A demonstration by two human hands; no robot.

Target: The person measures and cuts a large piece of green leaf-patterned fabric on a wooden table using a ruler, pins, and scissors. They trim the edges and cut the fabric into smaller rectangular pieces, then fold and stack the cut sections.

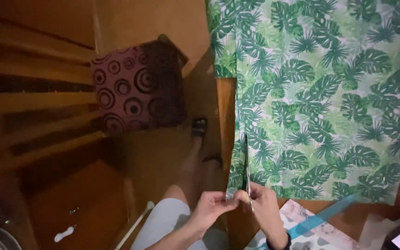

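Observation:
A green leaf-print fabric (320, 92) lies spread over a wooden table (225, 106). A cut runs up from its near edge along the left side. My right hand (262, 206) grips a pair of scissors (248, 185) whose blades point up into that cut. My left hand (211, 203) pinches the narrow strip of fabric left of the cut at the near edge. Both hands are close together, almost touching.
A blue ruler (322, 215) lies on a floral-print cloth (302, 229) at the table's near edge. A stool with a circle-pattern cushion (130, 90) stands on the floor to the left. Wooden steps (33, 97) and a sandalled foot (200, 126) are also in view.

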